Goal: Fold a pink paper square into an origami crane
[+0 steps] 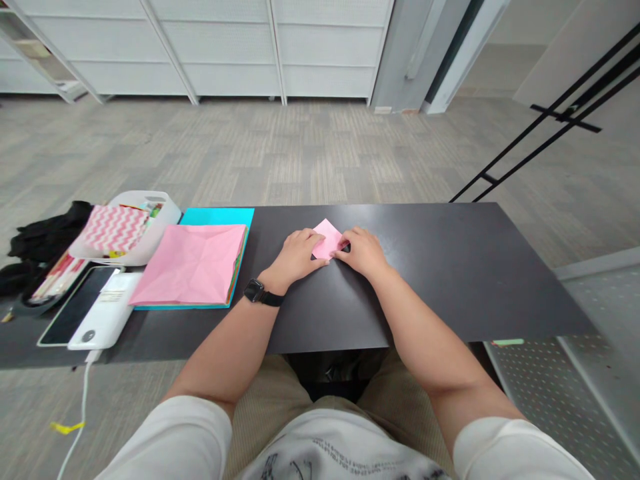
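Note:
A small folded piece of pink paper (327,238) lies on the dark table (450,267) in front of me. My left hand (296,257), with a black watch on its wrist, rests on the paper's left side, fingers pressing its lower edge down. My right hand (363,252) sits at the paper's right side, fingertips curled and pinching its right corner. Both hands touch the paper and each other's fingertips lie close together over it.
To the left lies a stack of coloured paper sheets (193,265), pink on top, cyan beneath. Further left are a white basket (143,247) with a chevron-patterned pack, a phone (75,312), a white power bank (106,313) and black cloth (47,233).

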{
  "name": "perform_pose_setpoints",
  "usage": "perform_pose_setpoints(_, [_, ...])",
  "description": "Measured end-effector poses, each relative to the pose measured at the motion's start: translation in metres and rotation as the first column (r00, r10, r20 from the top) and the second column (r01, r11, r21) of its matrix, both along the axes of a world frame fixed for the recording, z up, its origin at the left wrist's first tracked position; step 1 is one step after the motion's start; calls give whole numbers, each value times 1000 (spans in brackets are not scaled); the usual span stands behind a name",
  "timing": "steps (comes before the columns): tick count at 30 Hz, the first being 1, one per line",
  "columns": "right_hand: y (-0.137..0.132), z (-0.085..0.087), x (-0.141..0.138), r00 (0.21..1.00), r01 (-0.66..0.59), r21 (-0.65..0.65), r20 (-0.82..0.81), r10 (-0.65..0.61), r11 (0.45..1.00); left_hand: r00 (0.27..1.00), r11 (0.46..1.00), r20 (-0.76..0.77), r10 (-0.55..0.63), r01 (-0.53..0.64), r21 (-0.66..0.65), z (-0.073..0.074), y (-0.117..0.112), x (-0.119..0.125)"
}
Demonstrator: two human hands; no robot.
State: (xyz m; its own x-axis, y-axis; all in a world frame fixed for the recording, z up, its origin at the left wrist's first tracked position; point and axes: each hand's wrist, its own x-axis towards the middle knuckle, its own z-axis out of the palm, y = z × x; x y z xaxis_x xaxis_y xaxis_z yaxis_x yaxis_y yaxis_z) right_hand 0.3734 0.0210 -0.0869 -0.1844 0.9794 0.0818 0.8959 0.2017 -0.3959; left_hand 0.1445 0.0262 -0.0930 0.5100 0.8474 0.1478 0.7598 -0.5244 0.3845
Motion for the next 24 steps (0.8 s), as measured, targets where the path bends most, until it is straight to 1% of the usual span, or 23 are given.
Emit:
perform_pose_setpoints(5, [12,-5,18,993,107,-5,-41,-107,994,1000,1000,-7,1,-2,-8,-3,2,0])
perform_pose_setpoints(9, [19,-8,29,987,138,0,-80,-138,990,1000,1000,-3,11,-11,-20,2,1,0])
perform_pose_setpoints(12, [20,-7,32,983,161,19,-95,-158,987,1000,1000,-5,10,-10,-29,5,0,0])
perform_pose_setpoints(14, [20,-6,31,983,145,43,-122,-139,988,1000,1000,-1,7,-7,-25,4,0,1])
perform_pose_setpoints(17, [16,-6,24,987,39,72,-159,-27,997,1000,1000,4,10,-10,-19,3,-1,1])
perform_pose_setpoints(19, [14,-7,19,989,-22,66,-145,31,998,1000,1000,2,7,-7,-30,4,-1,-1])
perform_pose_setpoints(22, [12,-10,15,994,-34,46,-102,38,998,999,998,34,-24,26,-50,7,4,-8])
perform_pose_setpoints(23, [12,-11,15,995,-31,43,-93,35,999,998,999,60,-20,23,-48,8,6,-12])
perform_pose_setpoints(24, [13,-12,15,996,-30,42,-88,34,999,996,999,87,8,-4,-41,9,9,-15])
